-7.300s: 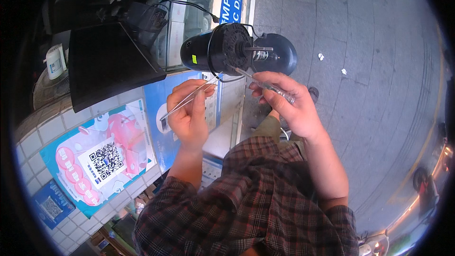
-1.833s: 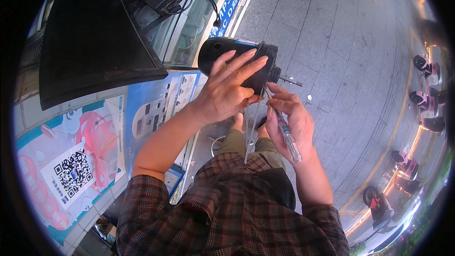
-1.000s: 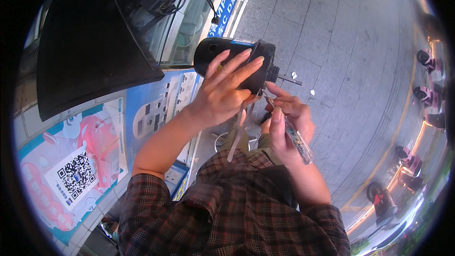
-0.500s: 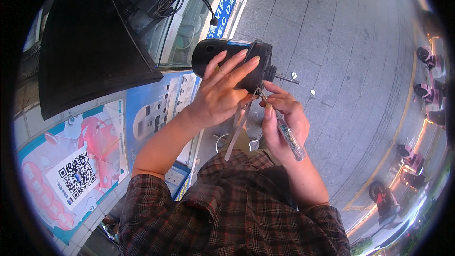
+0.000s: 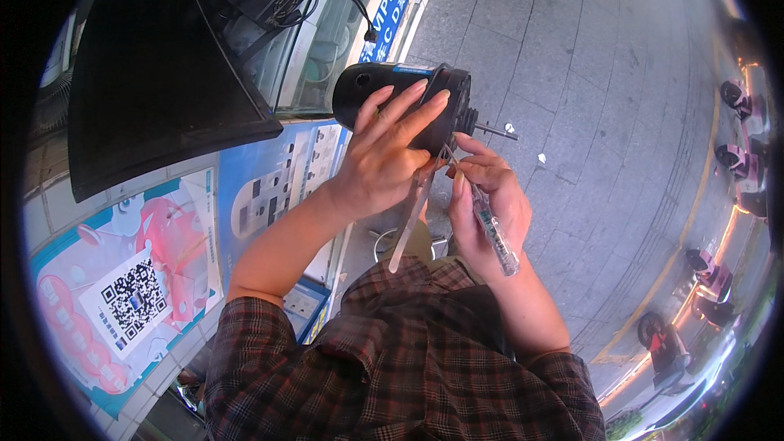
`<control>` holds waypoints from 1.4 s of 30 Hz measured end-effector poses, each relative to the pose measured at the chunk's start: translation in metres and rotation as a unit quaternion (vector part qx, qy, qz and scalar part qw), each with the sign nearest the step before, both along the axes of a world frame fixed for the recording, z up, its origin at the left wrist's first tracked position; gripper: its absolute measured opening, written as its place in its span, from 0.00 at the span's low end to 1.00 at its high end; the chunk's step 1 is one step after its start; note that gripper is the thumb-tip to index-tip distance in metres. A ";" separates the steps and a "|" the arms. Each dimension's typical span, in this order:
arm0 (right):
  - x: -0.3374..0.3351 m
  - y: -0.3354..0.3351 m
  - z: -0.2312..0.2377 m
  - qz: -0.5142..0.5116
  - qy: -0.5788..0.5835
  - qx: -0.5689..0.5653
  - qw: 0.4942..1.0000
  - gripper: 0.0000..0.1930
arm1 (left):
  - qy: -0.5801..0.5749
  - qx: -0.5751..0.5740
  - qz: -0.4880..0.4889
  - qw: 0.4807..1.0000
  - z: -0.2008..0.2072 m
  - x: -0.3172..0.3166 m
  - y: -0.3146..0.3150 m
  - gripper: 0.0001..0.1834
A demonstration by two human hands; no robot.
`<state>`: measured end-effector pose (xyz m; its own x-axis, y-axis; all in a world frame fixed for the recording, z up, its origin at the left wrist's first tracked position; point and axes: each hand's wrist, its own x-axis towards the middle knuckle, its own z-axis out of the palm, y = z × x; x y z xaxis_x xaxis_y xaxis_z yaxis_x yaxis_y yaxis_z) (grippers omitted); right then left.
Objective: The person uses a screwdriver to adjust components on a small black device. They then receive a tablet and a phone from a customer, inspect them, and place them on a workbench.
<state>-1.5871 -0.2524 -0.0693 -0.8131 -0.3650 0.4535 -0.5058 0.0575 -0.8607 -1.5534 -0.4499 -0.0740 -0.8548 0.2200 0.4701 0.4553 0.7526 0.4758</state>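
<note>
The black motor housing [image 5: 439,128] is on its side in front of the person, its metal shaft [image 5: 496,132] pointing right. The left hand [image 5: 382,162] is clamped on the housing, fingers spread across it; metal tweezers [image 5: 408,231] slant from beneath that hand toward the near side, though how they are held cannot be told. The right hand [image 5: 492,200] grips a clear-handled screwdriver [image 5: 497,240], its tip at the housing's near right edge. To the left, a pink-and-teal poster [image 5: 171,220] lies on the tiled counter [image 5: 41,233], a black screen [image 5: 159,102] just beyond it
</note>
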 end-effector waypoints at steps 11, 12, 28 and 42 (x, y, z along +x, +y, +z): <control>0.002 -0.002 0.005 0.000 -0.113 -0.014 0.994 0.08 | -0.009 -0.044 0.014 0.999 0.002 0.000 -0.002 0.11; 0.004 -0.002 0.003 0.001 -0.148 -0.029 0.989 0.08 | -0.014 -0.050 0.014 0.999 0.002 0.000 -0.002 0.11; 0.049 0.074 0.002 0.120 -0.077 -0.010 0.990 0.20 | -0.098 0.051 -0.077 0.991 0.009 0.080 0.032 0.16; 0.057 0.112 -0.035 0.057 -0.297 -0.074 0.950 0.10 | -0.511 0.635 0.145 0.561 -0.012 0.102 0.090 0.23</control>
<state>-1.5299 -0.1404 -0.1043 -0.9010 -0.4333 -0.0208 0.0770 -0.1127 -0.9906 -1.4514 -0.3599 -0.0858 -0.7343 0.0438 -0.6774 -0.5969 -0.5169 0.6136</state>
